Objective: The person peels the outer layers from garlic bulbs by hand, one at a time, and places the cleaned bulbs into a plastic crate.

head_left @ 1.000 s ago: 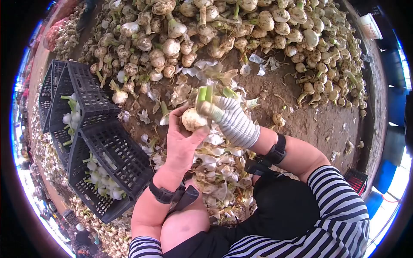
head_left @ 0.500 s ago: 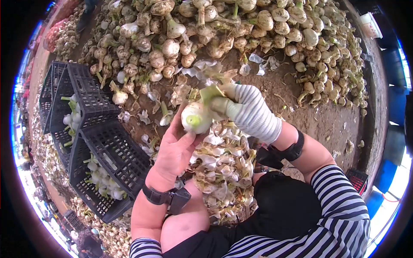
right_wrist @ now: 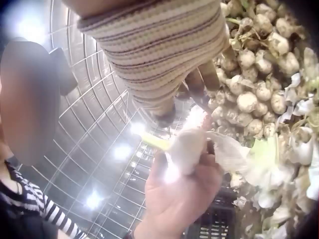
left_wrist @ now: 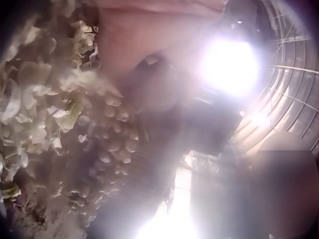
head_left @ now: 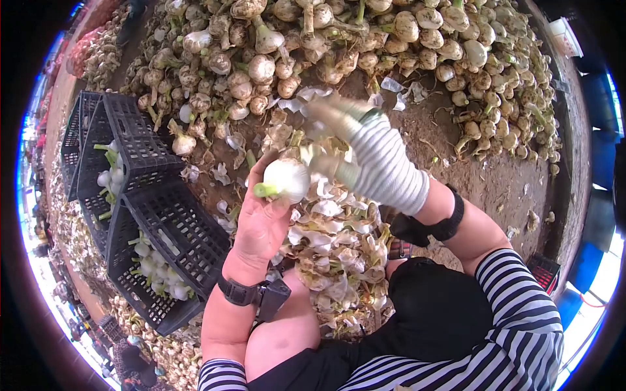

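Observation:
My bare left hand [head_left: 257, 225] holds a white, peeled garlic bulb [head_left: 289, 179], its short green stem stub pointing left. In the right wrist view the same bulb [right_wrist: 188, 149] sits in the fingers of the left hand [right_wrist: 182, 201]. My right hand [head_left: 388, 156], in a striped knitted glove, is just right of the bulb. Its fingers [head_left: 332, 117] and thumb are blurred and spread apart, with nothing seen between them. Loose skins [right_wrist: 229, 154] show beside the bulb. The left wrist view is mostly glare and bare skin [left_wrist: 144, 30]; the bulb is hidden there.
A big heap of unpeeled garlic [head_left: 261, 68] lies ahead, spreading right. Discarded skins [head_left: 339, 254] are piled between the legs. Black plastic crates [head_left: 176, 228] stand tilted at the left with cleaned bulbs [head_left: 160, 270] inside. A white bucket [head_left: 565, 38] stands far right.
The outer skin and green stalk have come away, leaving the bulb white. The bulb has turned in my left hand, its stub now leftward. My right hand has let go and its fingers have spread.

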A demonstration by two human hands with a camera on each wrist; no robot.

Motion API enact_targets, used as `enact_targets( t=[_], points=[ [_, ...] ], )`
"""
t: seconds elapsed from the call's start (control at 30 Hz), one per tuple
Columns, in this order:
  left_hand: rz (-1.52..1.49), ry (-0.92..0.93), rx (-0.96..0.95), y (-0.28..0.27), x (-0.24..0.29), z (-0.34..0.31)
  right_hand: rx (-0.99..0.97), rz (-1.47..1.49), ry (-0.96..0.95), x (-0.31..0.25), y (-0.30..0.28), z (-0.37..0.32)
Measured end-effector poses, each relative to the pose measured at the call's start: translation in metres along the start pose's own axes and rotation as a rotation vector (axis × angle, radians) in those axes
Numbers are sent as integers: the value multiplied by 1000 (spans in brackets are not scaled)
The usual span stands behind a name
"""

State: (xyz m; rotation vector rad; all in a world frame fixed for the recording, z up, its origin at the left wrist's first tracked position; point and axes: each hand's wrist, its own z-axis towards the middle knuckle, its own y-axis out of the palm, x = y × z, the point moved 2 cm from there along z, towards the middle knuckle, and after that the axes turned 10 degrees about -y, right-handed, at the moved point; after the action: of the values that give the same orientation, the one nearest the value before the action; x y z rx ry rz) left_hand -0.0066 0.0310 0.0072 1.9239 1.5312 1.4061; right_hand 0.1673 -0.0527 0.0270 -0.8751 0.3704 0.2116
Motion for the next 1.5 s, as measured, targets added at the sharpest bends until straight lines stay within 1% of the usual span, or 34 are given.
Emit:
enact_targets(
  t=[0.03,0.07,0.1,0.17,0.2,0.3,0.33,0.37,0.43,0.57,0.63,0.67,0.77,0.8,0.83,0.9,0.97,1.0,1.03,1.1,1.17,1.2,1.23,1.3,1.33,1.37,1.4,1.43,1.47,1.5],
  points=[
    [68,-1,7,1,0,1,-27,234,-1,-8,-6,2],
    [136,-2,15,2,0,1,-304,355,69,-14,-14,3],
    [137,-7,14,3,0,0,-303,355,73,-17,-14,2],
    [317,110,85,5,3,-2,-394,471,225,-19,-10,1],
    [374,167,103,1,3,-3,-370,466,171,-22,-12,5],
    [315,136,58,-10,0,-2,-388,461,148,-19,-4,7],
    [197,51,5,-10,1,-4,-364,590,273,-12,1,7],
    [152,15,36,-7,0,-7,-385,659,417,-5,4,7],
    [-20,8,-34,-3,1,-8,-296,707,504,2,6,2],
    [-68,7,-6,-8,1,-5,-235,757,518,-11,-8,0],
    [74,41,-52,-7,0,-5,-455,667,382,-23,-15,3],
    [75,37,-53,-7,-1,-5,-456,615,260,-25,-10,0],
    [198,35,-49,-6,-1,-7,-501,560,265,-24,-5,7],
    [108,43,-91,-3,-1,-7,-398,575,426,-11,8,0],
    [109,45,-91,-2,-1,-7,-369,753,607,-1,9,-2],
    [115,104,-48,-1,2,-6,-236,953,773,1,10,-6],
    [129,128,-41,0,1,-3,-292,753,475,-16,-1,-6],
    [276,137,7,-1,0,-3,-402,722,347,-23,-4,-4],
    [425,144,55,-2,-2,-4,-493,516,271,-28,-2,-8],
    [414,113,82,-4,-3,-4,-490,548,292,-29,-2,-5],
    [155,94,-32,-4,-2,-2,-370,912,645,-12,2,-3],
    [157,97,-33,-3,-1,-2,-344,1070,853,-2,7,-4],
    [131,104,-47,-3,-1,-2,-377,1087,833,7,8,-6],
    [74,114,-74,-2,-2,-2,-295,1384,948,0,10,-11],
    [175,155,-61,5,-3,-1,-350,1437,956,-7,8,-12],
    [173,158,-61,4,-3,0,-404,1490,964,-16,8,-13],
    [402,207,-2,2,-3,2,-323,1284,850,-21,17,-16],
    [633,255,60,1,-3,3,-186,1235,700,-25,22,-16],
    [578,286,67,2,-4,4,-173,1131,652,-23,20,-19],
    [363,160,206,-3,-5,4,-159,1027,605,-24,13,-13]
  ],
)
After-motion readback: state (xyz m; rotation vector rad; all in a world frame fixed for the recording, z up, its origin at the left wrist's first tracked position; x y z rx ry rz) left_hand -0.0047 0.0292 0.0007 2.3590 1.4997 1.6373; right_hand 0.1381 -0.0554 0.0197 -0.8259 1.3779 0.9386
